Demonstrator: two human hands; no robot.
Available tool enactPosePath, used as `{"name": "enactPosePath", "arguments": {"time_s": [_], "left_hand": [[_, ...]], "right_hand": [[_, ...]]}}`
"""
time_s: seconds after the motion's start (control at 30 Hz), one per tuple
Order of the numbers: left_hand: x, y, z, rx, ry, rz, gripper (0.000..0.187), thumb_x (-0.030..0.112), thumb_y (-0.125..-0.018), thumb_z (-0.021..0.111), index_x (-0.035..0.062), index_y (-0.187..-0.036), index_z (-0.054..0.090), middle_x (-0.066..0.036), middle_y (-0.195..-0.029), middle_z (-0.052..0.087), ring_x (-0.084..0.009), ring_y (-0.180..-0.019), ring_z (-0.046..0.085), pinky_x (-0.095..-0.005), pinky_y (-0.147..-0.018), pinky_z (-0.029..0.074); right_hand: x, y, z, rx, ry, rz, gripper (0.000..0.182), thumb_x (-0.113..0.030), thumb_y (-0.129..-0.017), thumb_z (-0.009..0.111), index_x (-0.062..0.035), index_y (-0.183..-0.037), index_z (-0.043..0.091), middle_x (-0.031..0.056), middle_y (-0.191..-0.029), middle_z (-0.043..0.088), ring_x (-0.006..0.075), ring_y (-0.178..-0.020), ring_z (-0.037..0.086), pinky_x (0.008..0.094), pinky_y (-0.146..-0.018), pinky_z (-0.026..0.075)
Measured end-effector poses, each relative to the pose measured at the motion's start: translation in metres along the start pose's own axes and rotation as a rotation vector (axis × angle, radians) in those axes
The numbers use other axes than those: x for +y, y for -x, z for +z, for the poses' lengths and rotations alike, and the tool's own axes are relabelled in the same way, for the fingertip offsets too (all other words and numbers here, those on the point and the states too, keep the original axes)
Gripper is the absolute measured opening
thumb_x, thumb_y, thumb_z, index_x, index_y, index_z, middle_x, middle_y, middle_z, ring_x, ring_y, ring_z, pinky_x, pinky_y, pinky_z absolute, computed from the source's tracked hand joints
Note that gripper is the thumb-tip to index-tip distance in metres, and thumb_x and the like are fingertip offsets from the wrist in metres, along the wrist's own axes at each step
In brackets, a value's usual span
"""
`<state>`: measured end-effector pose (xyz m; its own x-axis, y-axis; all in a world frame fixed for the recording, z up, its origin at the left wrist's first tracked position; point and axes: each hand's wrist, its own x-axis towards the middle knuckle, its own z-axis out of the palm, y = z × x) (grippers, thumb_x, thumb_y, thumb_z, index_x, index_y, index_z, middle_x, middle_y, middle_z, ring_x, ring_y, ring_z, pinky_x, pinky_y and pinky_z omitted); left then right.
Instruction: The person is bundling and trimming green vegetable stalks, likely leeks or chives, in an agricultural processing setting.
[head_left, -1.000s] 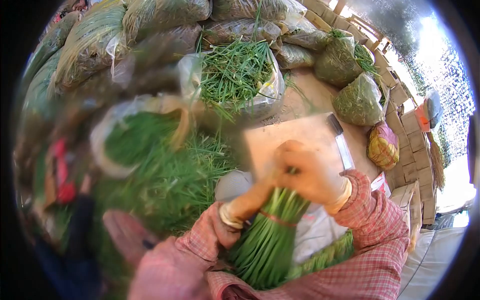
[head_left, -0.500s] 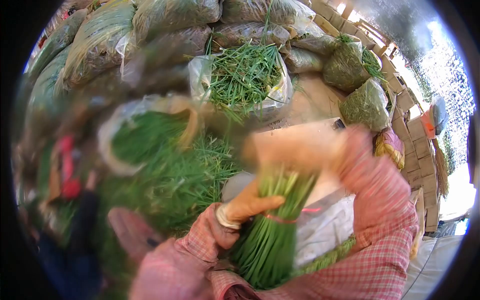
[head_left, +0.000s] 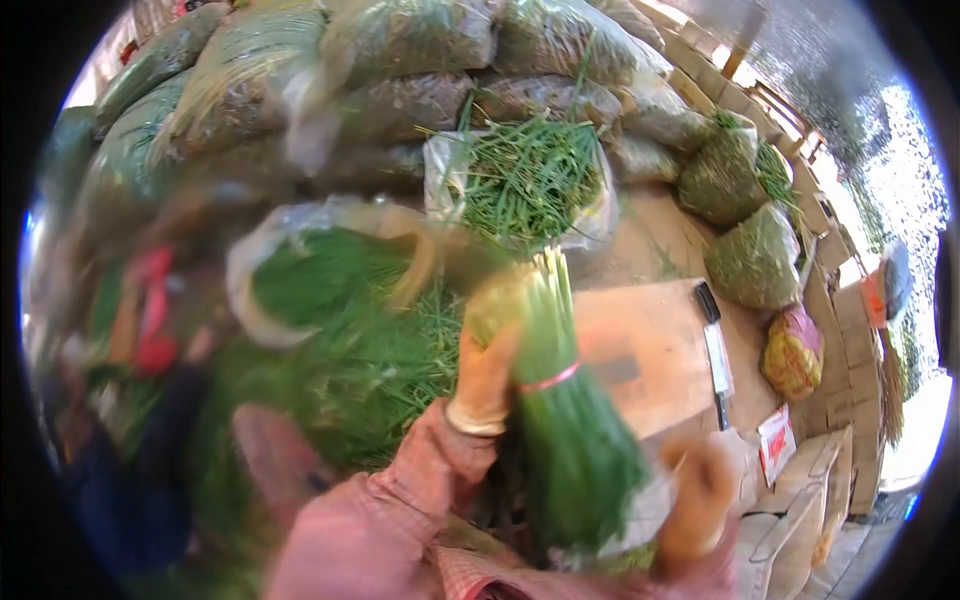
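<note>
My left hand [head_left: 487,365] is closed around the pale stem end of a bunch of garlic chives [head_left: 580,445]. A pink band [head_left: 550,377] circles the bunch below the stems, and the leaves hang toward me. Lower right, my right hand [head_left: 700,490] is apart from the band, near the leaf ends; motion smears its fingers. Beyond the bunch lies a flat board [head_left: 640,350]. A long knife [head_left: 717,350] with a black handle rests along its right edge.
Loose greens [head_left: 400,385] cover the floor at left, beside a lined basket of greens [head_left: 270,320]. A sack of cut leaves [head_left: 530,170] stands ahead, with stuffed plastic bags [head_left: 410,45] piled behind. A co-worker's dark sleeve [head_left: 170,460] shows at left.
My right hand has come down from the top of the bunch toward the lower right. The bunch has tilted, with stems now up-left, still in my left hand. The view has shifted.
</note>
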<state>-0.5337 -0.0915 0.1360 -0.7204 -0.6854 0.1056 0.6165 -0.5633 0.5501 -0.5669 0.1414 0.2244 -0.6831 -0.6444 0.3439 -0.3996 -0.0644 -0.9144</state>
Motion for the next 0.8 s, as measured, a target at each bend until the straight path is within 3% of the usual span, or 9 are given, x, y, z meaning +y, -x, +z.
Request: {"name": "enactPosePath", "arguments": {"time_s": [0.07, 0.13, 0.23, 0.37, 0.43, 0.5, 0.6, 0.7, 0.8], "left_hand": [[-0.013, -0.017, 0.007, 0.081, -0.055, 0.170, 0.044, -0.006, -0.077, 0.055, 0.0023, -0.119, 0.044, -0.005, -0.104, 0.054, -0.0155, -0.091, 0.055, -0.0275, -0.080, 0.047], [-0.007, -0.023, 0.046, 0.171, -0.187, 0.304, 0.048, 0.009, -0.073, 0.062, 0.0000, -0.118, 0.047, -0.006, -0.107, 0.056, -0.0146, -0.095, 0.054, -0.0274, -0.083, 0.045], [-0.017, -0.016, 0.062, 0.075, -0.225, 0.426, 0.036, 0.004, -0.077, 0.056, -0.0012, -0.112, 0.050, -0.008, -0.107, 0.053, -0.0204, -0.098, 0.050, -0.0342, -0.089, 0.039], [-0.027, 0.029, 0.077, -0.151, -0.135, 0.231, 0.056, 0.009, -0.074, 0.064, 0.0004, -0.124, 0.040, -0.009, -0.130, 0.037, -0.0232, -0.118, 0.036, -0.0367, -0.101, 0.027], [-0.026, 0.039, 0.069, -0.313, -0.191, 0.066, 0.087, 0.006, -0.066, 0.071, 0.0050, -0.137, 0.021, -0.008, -0.138, 0.028, -0.0208, -0.126, 0.029, -0.0342, -0.105, 0.022], [-0.010, 0.033, 0.049, -0.515, -0.162, -0.359, 0.106, 0.007, -0.061, 0.077, 0.0106, -0.142, 0.009, -0.009, -0.145, 0.018, -0.0181, -0.133, 0.017, -0.0317, -0.108, 0.016], [0.022, -0.027, 0.030, -0.849, -0.615, -0.207, 0.110, 0.025, -0.059, 0.081, 0.0049, -0.141, 0.010, -0.012, -0.144, 0.020, -0.0237, -0.134, 0.017, -0.0356, -0.108, 0.013], [0.026, -0.067, 0.099, -1.076, -0.842, 0.059, 0.114, 0.043, -0.058, 0.079, 0.0031, -0.140, 0.011, -0.017, -0.144, 0.020, -0.0251, -0.134, 0.016, -0.0379, -0.109, 0.010], [-0.007, -0.079, 0.190, -1.164, -0.840, 0.087, 0.113, 0.032, -0.055, 0.084, 0.0003, -0.138, 0.014, -0.019, -0.131, 0.037, -0.0246, -0.121, 0.036, -0.0354, -0.104, 0.024]], "right_hand": [[-0.035, 0.023, 0.017, -0.506, -0.064, 0.315, 0.031, -0.015, -0.080, 0.054, 0.0055, -0.102, 0.057, 0.0144, -0.083, 0.061, 0.0232, -0.077, 0.059, 0.0336, -0.069, 0.046], [-0.006, 0.048, 0.067, -0.288, -0.522, 0.501, 0.049, -0.026, -0.078, 0.058, 0.0047, -0.116, 0.051, 0.0132, -0.094, 0.061, 0.0217, -0.082, 0.058, 0.0320, -0.073, 0.045], [0.052, 0.029, 0.085, 0.045, -0.564, 0.564, 0.071, -0.050, -0.075, 0.058, -0.0047, -0.127, 0.041, 0.0099, -0.118, 0.049, 0.0261, -0.108, 0.046, 0.0397, -0.093, 0.034], [0.085, -0.034, 0.064, 0.378, -1.275, 0.083, 0.072, -0.056, -0.078, 0.053, -0.0087, -0.130, 0.039, 0.0087, -0.131, 0.042, 0.0280, -0.120, 0.038, 0.0459, -0.103, 0.025], [0.092, -0.043, 0.050, 0.528, -1.447, -0.088, 0.070, -0.055, -0.078, 0.053, -0.0091, -0.129, 0.039, 0.0087, -0.132, 0.041, 0.0282, -0.121, 0.037, 0.0468, -0.104, 0.024], [0.100, -0.039, 0.017, 0.670, -1.381, -0.096, 0.069, -0.054, -0.078, 0.055, -0.0093, -0.128, 0.040, 0.0087, -0.131, 0.042, 0.0282, -0.119, 0.039, 0.0461, -0.103, 0.026], [0.075, -0.051, -0.029, 0.640, -1.166, -0.267, 0.057, -0.044, -0.085, 0.051, -0.0085, -0.127, 0.041, 0.0092, -0.129, 0.044, 0.0282, -0.119, 0.040, 0.0449, -0.104, 0.027], [0.061, -0.064, -0.070, 0.528, -1.075, -0.413, 0.054, -0.038, -0.087, 0.051, -0.0084, -0.130, 0.037, 0.0099, -0.134, 0.039, 0.0268, -0.122, 0.038, 0.0440, -0.105, 0.025], [0.052, -0.081, -0.104, 0.554, -0.617, -0.398, 0.055, -0.032, -0.085, 0.055, -0.0077, -0.131, 0.036, 0.0110, -0.132, 0.040, 0.0242, -0.120, 0.040, 0.0420, -0.102, 0.030]]}}
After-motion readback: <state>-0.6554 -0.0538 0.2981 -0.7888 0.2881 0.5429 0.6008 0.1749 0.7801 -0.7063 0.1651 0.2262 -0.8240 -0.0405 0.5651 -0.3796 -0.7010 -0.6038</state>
